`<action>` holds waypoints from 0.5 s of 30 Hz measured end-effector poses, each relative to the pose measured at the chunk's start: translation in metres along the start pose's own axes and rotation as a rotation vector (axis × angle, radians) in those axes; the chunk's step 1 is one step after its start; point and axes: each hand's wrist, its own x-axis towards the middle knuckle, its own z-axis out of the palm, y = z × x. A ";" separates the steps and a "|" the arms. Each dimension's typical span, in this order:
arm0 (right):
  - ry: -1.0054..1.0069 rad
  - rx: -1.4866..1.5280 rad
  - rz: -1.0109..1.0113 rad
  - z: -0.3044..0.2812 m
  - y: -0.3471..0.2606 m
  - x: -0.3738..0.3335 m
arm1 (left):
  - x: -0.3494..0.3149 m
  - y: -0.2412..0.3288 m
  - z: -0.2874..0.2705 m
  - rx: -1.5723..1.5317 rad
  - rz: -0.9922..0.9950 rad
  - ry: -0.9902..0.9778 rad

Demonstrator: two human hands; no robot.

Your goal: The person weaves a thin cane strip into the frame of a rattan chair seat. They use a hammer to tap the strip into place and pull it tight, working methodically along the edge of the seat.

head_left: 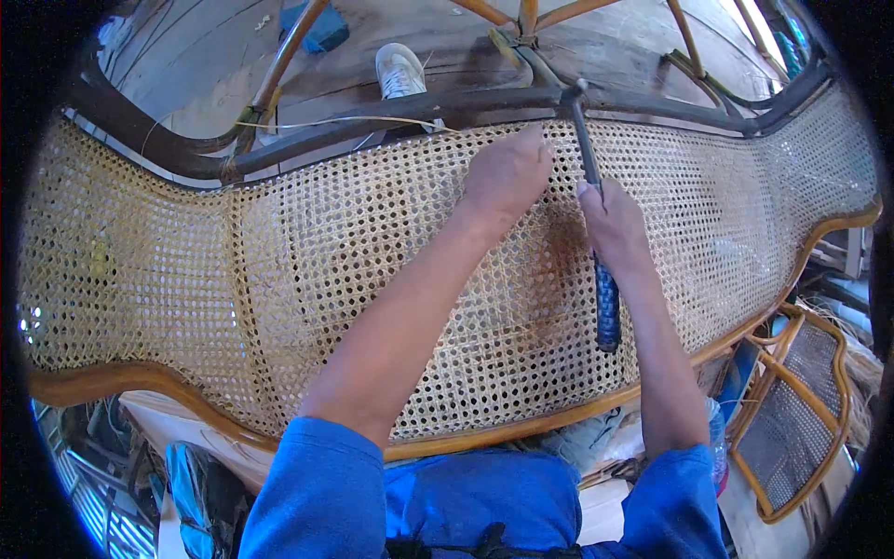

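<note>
A wide panel of woven cane webbing [372,242] lies across in front of me, framed by a dark pole rail [363,130] at the far side and a lighter brown wooden rim [521,430] nearest me. My left hand [510,172] is closed at the webbing's far edge, by the dark rail. Whatever its fingertips pinch is hidden. In my right hand [616,224] is a hammer [587,140], gripped partway along the shaft. Its head is up at the dark rail, and its black textured grip end hangs over the webbing. A thin cane strip [345,120] trails leftward along the rail.
Bent poles [527,23] rise beyond the rail. A shoe [400,70] stands on the plank floor [447,56] there, with a blue object [317,26] to its left. At lower right leans another cane-panelled frame [792,410]. A blue and black bag [191,494] sits at lower left.
</note>
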 end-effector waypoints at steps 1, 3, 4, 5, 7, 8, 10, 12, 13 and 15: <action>-0.021 0.004 -0.001 0.002 -0.001 -0.001 | -0.005 0.002 -0.006 -0.166 -0.092 0.042; -0.060 0.010 0.003 0.006 0.001 0.000 | -0.020 0.007 -0.018 -0.502 -0.274 0.121; -0.093 -0.014 0.037 0.002 0.001 0.002 | -0.028 0.010 -0.027 -0.699 -0.448 0.032; -0.126 -0.038 0.072 -0.004 0.003 0.005 | -0.037 0.012 -0.039 -0.892 -0.623 -0.063; -0.077 -0.072 0.093 -0.009 0.010 0.006 | -0.055 -0.004 -0.059 -1.448 -0.753 -0.207; -0.022 -0.195 0.098 -0.011 0.010 0.002 | -0.071 -0.027 -0.058 -1.815 -0.685 -0.258; 0.088 -0.443 0.120 -0.014 0.013 -0.005 | -0.086 -0.035 -0.064 -2.162 -0.669 -0.243; 0.086 -0.505 0.019 -0.021 0.023 -0.012 | -0.088 -0.018 -0.071 -2.118 -0.812 -0.100; 0.122 -0.532 -0.040 -0.021 0.027 -0.014 | -0.091 -0.024 -0.068 -2.242 -0.754 -0.148; 0.233 -0.496 -0.185 -0.020 0.033 -0.015 | -0.094 -0.027 -0.059 -2.394 -0.648 -0.169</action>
